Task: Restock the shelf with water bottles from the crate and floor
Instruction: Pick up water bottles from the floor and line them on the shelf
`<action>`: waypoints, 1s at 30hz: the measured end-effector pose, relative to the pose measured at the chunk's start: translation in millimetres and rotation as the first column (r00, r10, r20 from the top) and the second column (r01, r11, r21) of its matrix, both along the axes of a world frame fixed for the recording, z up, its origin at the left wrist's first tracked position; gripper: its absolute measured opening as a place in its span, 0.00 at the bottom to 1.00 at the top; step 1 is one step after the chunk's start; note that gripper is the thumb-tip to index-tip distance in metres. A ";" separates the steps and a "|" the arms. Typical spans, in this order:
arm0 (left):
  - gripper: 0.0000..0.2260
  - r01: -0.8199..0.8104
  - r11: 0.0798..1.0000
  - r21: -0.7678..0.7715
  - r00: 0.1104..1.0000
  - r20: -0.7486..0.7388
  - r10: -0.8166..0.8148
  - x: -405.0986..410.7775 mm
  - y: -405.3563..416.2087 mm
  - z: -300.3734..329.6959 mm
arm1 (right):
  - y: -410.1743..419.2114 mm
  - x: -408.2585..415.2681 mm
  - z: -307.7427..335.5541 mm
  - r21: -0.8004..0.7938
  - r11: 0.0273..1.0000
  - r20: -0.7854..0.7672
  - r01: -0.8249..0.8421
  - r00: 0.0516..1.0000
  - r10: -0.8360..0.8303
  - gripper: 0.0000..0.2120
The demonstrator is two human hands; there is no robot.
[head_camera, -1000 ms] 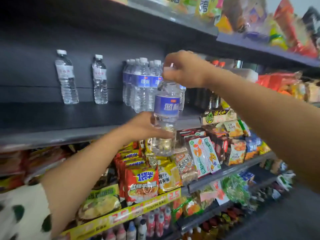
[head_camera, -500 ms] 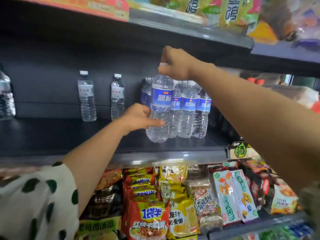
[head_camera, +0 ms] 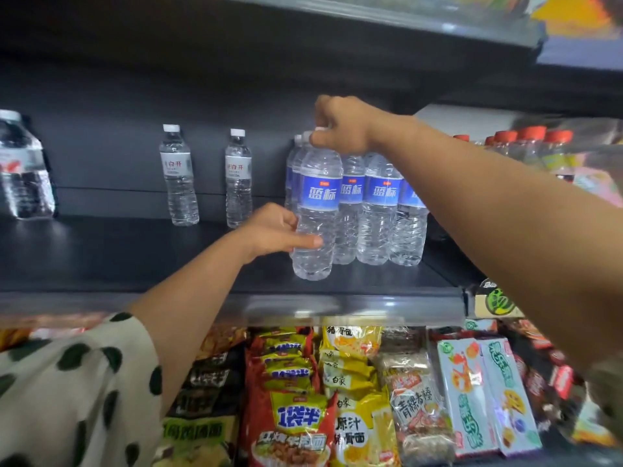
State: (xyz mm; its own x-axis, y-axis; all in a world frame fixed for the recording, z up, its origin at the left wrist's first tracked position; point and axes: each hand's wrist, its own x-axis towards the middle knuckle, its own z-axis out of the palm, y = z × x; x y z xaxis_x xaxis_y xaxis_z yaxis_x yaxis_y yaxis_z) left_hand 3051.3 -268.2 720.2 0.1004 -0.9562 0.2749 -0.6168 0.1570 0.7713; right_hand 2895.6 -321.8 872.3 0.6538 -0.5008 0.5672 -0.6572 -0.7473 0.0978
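— Where's the bottle she's putting up?

— The blue-label water bottle (head_camera: 317, 210) stands upright near the front of the dark shelf (head_camera: 118, 261), its base looking to be down on the board, just in front and to the left of the row of blue-label bottles (head_camera: 377, 210) already there.

— And both hands are on it?

— Yes. The right hand (head_camera: 344, 124) is curled over the white cap from above, fingers closed around the top. The left hand (head_camera: 273, 230) holds the lower body from the left, thumb laid across the clear front, the other fingers tucked behind where I can't see them.

— What else is on that shelf?

— Two slimmer white-label bottles (head_camera: 178, 176) stand well apart to the left, against the back panel. A larger bottle (head_camera: 23, 170) sits at the far left edge, partly cut off. To the right, behind her forearm, there are red-capped bottles (head_camera: 529, 143), blurred.

— Below?

— Packets of instant noodles (head_camera: 296, 423) in red and yellow, and pale green snack boxes (head_camera: 485, 396) leaning beside them on the lower shelf. Her spotted sleeve (head_camera: 67, 392) fills the bottom left corner.
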 end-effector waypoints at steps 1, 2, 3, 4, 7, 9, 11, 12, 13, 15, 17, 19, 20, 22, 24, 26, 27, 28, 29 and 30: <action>0.52 -0.002 1.000 -0.003 1.000 0.006 0.002 -2.4 0.7 0.8 | -1.7 0.1 0.7 0.003 1.000 -0.007 0.003 1.000 -0.003 0.17; 0.53 -0.003 1.000 -0.008 1.000 0.013 0.004 -3.6 -0.3 0.4 | -2.4 0.1 0.9 0.002 1.000 -0.018 0.008 1.000 -0.008 0.17; 0.53 -0.007 1.000 -0.007 1.000 0.022 0.007 -4.6 -1.2 -0.1 | -3.2 -0.1 0.7 0.001 1.000 -0.028 0.017 0.999 -0.017 0.18; 0.53 -0.013 1.000 -0.005 0.999 0.032 0.013 -5.1 -2.5 -0.8 | -3.0 -0.4 0.3 -0.004 1.000 -0.036 0.024 0.999 -0.024 0.19; 0.53 -0.026 1.000 0.001 0.999 0.038 0.026 -6.0 -2.5 -1.7 | 0.1 -1.4 1.4 -0.014 0.998 -0.069 0.064 0.996 -0.065 0.21; 0.47 -0.041 0.999 0.029 0.998 0.051 0.040 -8.2 3.5 -1.4 | 3.9 -1.9 4.8 -0.041 0.996 -0.111 0.085 0.990 -0.089 0.20; 0.36 -0.064 0.996 0.055 0.994 0.096 0.059 -10.3 9.1 -1.3 | 8.4 -3.7 8.6 -0.058 0.993 -0.141 0.106 0.984 -0.113 0.20; 0.32 -0.078 0.995 0.061 0.990 0.119 0.071 -10.9 10.7 -1.3 | 11.0 -5.1 10.2 -0.062 0.991 -0.153 0.118 0.980 -0.126 0.21; 0.29 -0.089 0.994 0.064 0.987 0.138 0.079 -11.3 12.3 -1.1 | 13.7 -6.5 11.2 -0.064 0.990 -0.160 0.129 0.977 -0.138 0.22; 0.29 -0.109 0.992 0.064 0.979 0.179 0.096 -12.2 16.3 0.2 | 20.9 -10.1 11.5 -0.075 0.987 -0.160 0.144 0.975 -0.154 0.25; 0.30 -0.134 0.990 0.038 0.968 0.220 0.122 -13.3 23.7 2.8 | 28.7 -15.2 9.5 -0.090 0.985 -0.136 0.147 0.978 -0.159 0.26; 0.29 -0.150 0.989 -0.006 0.954 0.261 0.147 -14.7 34.2 5.9 | 40.0 -23.9 2.1 -0.116 0.981 -0.102 0.159 0.980 -0.171 0.26; 0.27 -0.151 0.988 -0.022 0.949 0.278 0.151 -15.8 39.9 7.3 | 46.6 -29.7 -4.5 -0.136 0.976 -0.085 0.170 0.979 -0.183 0.25; 0.25 -0.142 0.989 -0.046 0.939 0.309 0.149 -21.9 54.2 8.6 | 62.7 -42.8 -24.6 -0.167 0.966 -0.063 0.198 0.975 -0.211 0.22; 0.20 -0.122 0.990 -0.071 0.913 0.384 0.141 -32.6 70.6 6.2 | 82.0 -56.5 -52.3 -0.156 0.962 -0.069 0.224 0.969 -0.237 0.21; 0.16 -0.085 0.991 -0.103 0.858 0.498 0.126 -47.2 90.6 -2.3 | 103.1 -70.3 -83.9 -0.097 0.963 -0.118 0.253 0.957 -0.263 0.22; 0.14 -0.062 0.992 -0.108 0.828 0.550 0.111 -54.4 100.5 -9.7 | 114.6 -76.6 -100.3 -0.056 0.960 -0.148 0.274 0.949 -0.279 0.22; 0.14 -0.041 0.995 -0.096 0.797 0.598 0.091 -60.9 108.8 -20.5 | 126.3 -82.3 -117.3 -0.016 0.953 -0.174 0.302 0.938 -0.300 0.23; 0.14 -0.021 0.997 -0.074 0.756 0.652 0.064 -67.7 116.9 -33.3 | 137.6 -87.8 -135.0 0.019 0.943 -0.192 0.331 0.927 -0.322 0.24; 0.13 0.004 0.999 -0.050 0.711 0.702 0.033 -74.2 124.2 -48.4 | 148.5 -92.9 -152.9 0.049 0.930 -0.206 0.363 0.915 -0.347 0.24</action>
